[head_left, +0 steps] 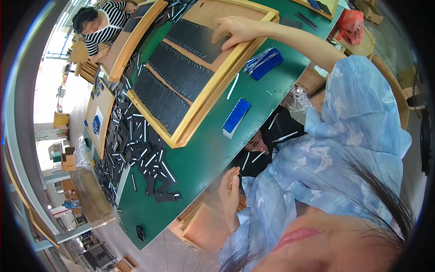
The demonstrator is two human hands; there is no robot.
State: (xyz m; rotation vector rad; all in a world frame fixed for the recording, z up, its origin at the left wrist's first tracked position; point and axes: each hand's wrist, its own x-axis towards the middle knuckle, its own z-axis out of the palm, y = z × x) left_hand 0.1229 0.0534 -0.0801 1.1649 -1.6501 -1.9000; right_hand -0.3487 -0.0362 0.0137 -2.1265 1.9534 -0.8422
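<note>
My right hand (pixel 236 31) reaches over a wood-framed board (pixel 206 100), its fingers bent and apart near the surface. Thumb and forefinger do not meet, and nothing shows between them. Rows of black rectangular pieces (pixel 179 68) with small pale strips along their edges lie on the board, with bare brown bands between. Close to my lap and the table edge, my left hand (pixel 229 192) is loosely curved, fingertips and thumb slightly apart, with no object visible in it. Beside it, black material (pixel 283 127) with white strips lies across my lap.
The green table (pixel 199 158) carries a heap of black pieces and white strips (pixel 140 154). Blue bundles (pixel 236 115) lie near its edge. Across the table, a person in stripes (pixel 106 25) works at another framed board (pixel 131 43). A red bag (pixel 351 27) sits at upper right.
</note>
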